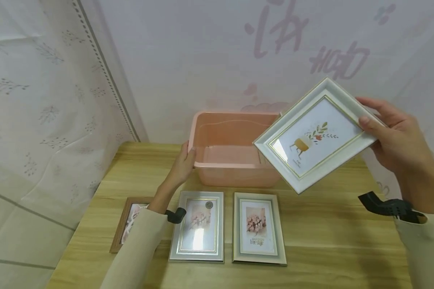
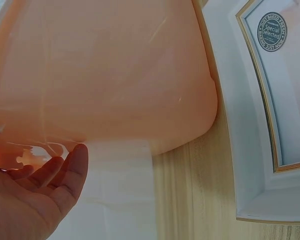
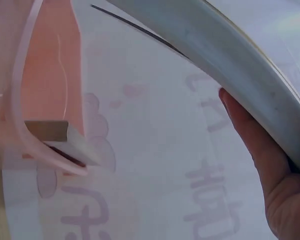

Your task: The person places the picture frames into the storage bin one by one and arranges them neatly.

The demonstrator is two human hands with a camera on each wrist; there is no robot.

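Note:
My right hand (image 1: 401, 136) grips a white picture frame (image 1: 332, 160) by its right end, thumb on the front, fingers behind. Tilted in the air, this frame has gold inner trim and a plant-pot print. It overlaps the right end of a pink plastic basin (image 1: 235, 176) in the head view. At the basin's left end, my left hand (image 1: 182, 164) holds the rim; in the left wrist view its fingers (image 2: 79, 165) curl at the handle opening. Inside the basin's right end, the right wrist view shows a pale, straight-edged piece (image 3: 65, 142) rising to the rim.
Two pale frames with flower prints, one silvery (image 1: 218, 224) and one gold-edged (image 1: 280, 233), lie flat before the basin. A brown wooden frame (image 1: 121, 228) lies left, partly under my left forearm. Wood-grain tabletop (image 1: 332, 241) extends right; a printed cloth (image 1: 166, 60) hangs behind.

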